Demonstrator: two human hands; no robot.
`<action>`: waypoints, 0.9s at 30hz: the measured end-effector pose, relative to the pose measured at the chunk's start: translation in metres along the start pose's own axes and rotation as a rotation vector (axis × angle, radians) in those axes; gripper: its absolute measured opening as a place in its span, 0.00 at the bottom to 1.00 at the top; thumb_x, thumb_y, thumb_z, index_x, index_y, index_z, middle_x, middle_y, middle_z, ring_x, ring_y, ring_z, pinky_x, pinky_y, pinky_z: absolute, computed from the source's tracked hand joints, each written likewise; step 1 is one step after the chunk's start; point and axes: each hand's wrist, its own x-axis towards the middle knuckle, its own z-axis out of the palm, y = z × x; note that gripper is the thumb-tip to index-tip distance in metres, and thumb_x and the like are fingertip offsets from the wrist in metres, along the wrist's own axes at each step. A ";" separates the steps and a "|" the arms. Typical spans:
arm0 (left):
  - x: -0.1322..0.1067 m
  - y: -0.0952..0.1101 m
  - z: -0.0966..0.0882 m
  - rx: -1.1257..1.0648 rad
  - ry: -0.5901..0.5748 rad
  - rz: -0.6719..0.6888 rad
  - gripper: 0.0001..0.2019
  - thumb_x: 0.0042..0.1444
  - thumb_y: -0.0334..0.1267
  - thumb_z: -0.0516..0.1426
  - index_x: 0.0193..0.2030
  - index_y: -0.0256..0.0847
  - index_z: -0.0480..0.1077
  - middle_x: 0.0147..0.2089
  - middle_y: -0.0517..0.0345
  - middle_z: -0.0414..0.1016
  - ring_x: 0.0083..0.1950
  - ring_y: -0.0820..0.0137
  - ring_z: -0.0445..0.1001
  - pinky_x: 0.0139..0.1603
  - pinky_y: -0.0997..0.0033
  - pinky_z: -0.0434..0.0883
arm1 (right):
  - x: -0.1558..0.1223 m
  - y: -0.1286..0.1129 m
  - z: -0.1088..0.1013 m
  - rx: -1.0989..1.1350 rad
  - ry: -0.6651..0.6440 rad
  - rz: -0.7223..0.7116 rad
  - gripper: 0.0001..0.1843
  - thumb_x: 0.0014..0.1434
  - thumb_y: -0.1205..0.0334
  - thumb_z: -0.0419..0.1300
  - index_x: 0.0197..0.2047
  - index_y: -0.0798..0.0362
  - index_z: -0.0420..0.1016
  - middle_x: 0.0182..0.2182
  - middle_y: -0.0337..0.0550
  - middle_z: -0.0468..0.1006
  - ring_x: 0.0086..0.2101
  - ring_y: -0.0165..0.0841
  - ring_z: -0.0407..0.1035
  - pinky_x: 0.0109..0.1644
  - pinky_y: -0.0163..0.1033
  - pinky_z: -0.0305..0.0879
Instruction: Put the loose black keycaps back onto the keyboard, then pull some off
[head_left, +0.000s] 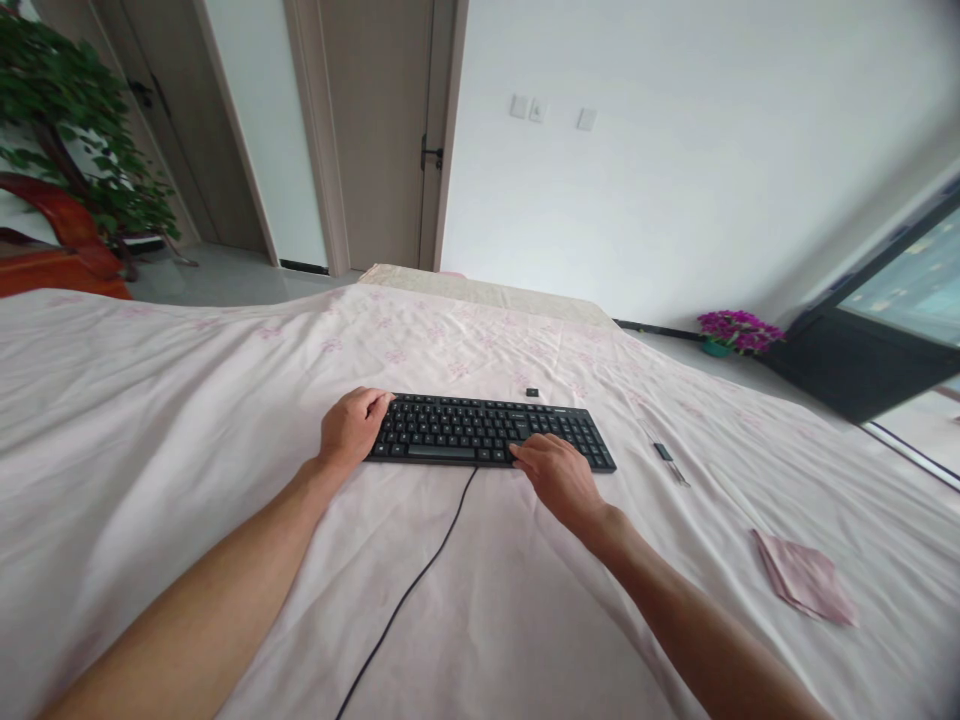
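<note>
A black keyboard (450, 425) lies flat on the cloth, its keys facing up. My left hand (355, 425) is closed around its left end, with the thumb by the top left corner. Across the front edge, right of the middle, my right hand (559, 475) bends its fingers over the keys and grips the board there. The keys under that palm are hidden. Just behind the keyboard sits a small black square piece (532, 392), like a loose keycap. To the right lies a slim tool (663, 452) with a dark handle and a thin metal end.
A black cable (420, 580) runs from the keyboard's front edge toward me. A folded pink cloth (806, 578) lies at the right on the pale flowered cover (225, 400). Beyond stand a door (375, 130), a leafy plant (67, 110) and purple flowers (739, 330).
</note>
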 end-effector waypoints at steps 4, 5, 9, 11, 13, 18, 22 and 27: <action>0.000 0.001 -0.001 0.008 -0.006 -0.005 0.15 0.62 0.44 0.48 0.40 0.46 0.76 0.44 0.58 0.79 0.45 0.66 0.75 0.44 0.71 0.67 | 0.004 0.005 -0.002 0.079 -0.014 0.017 0.11 0.65 0.60 0.54 0.45 0.45 0.78 0.35 0.38 0.76 0.38 0.30 0.68 0.36 0.33 0.57; 0.000 0.001 -0.001 0.009 -0.005 -0.006 0.15 0.62 0.44 0.48 0.39 0.45 0.76 0.44 0.58 0.79 0.45 0.66 0.75 0.44 0.71 0.67 | 0.005 0.006 -0.003 0.089 -0.015 0.016 0.12 0.65 0.60 0.54 0.45 0.45 0.78 0.35 0.38 0.76 0.38 0.30 0.68 0.36 0.33 0.57; -0.001 0.000 0.000 0.013 -0.001 -0.003 0.15 0.62 0.44 0.48 0.39 0.45 0.76 0.44 0.58 0.79 0.44 0.66 0.75 0.43 0.71 0.67 | 0.006 0.005 -0.005 0.007 -0.028 -0.031 0.12 0.66 0.61 0.53 0.44 0.46 0.78 0.34 0.39 0.76 0.38 0.31 0.67 0.34 0.33 0.56; -0.001 0.000 0.000 0.014 -0.001 0.003 0.15 0.62 0.44 0.48 0.40 0.45 0.76 0.44 0.58 0.79 0.44 0.67 0.75 0.44 0.71 0.67 | 0.007 0.003 -0.006 -0.068 -0.045 -0.072 0.11 0.66 0.62 0.53 0.45 0.47 0.77 0.34 0.41 0.75 0.38 0.32 0.67 0.33 0.33 0.55; -0.001 -0.001 0.000 0.013 0.000 0.007 0.16 0.62 0.44 0.48 0.40 0.45 0.76 0.44 0.58 0.79 0.44 0.67 0.75 0.44 0.71 0.67 | 0.007 0.001 -0.008 -0.142 -0.057 -0.113 0.11 0.66 0.65 0.52 0.45 0.50 0.75 0.35 0.42 0.74 0.37 0.32 0.67 0.32 0.34 0.55; -0.001 0.000 0.000 0.014 0.001 0.008 0.16 0.62 0.44 0.48 0.39 0.45 0.76 0.44 0.57 0.79 0.45 0.66 0.75 0.44 0.71 0.67 | 0.009 -0.009 -0.016 -0.289 -0.138 -0.199 0.11 0.60 0.76 0.52 0.39 0.56 0.72 0.34 0.47 0.73 0.34 0.35 0.67 0.33 0.37 0.56; -0.002 0.001 0.000 0.019 0.005 0.000 0.16 0.62 0.44 0.48 0.39 0.45 0.76 0.44 0.57 0.79 0.45 0.66 0.75 0.44 0.71 0.67 | 0.013 -0.016 -0.022 -0.363 -0.192 -0.255 0.11 0.55 0.80 0.53 0.37 0.57 0.71 0.33 0.49 0.72 0.33 0.38 0.67 0.33 0.38 0.57; -0.002 0.002 -0.002 0.026 -0.002 0.004 0.16 0.62 0.44 0.48 0.40 0.45 0.76 0.44 0.56 0.79 0.44 0.66 0.75 0.43 0.71 0.67 | 0.011 -0.014 -0.019 -0.335 -0.165 -0.248 0.12 0.54 0.80 0.53 0.37 0.56 0.70 0.34 0.49 0.72 0.34 0.38 0.67 0.34 0.39 0.57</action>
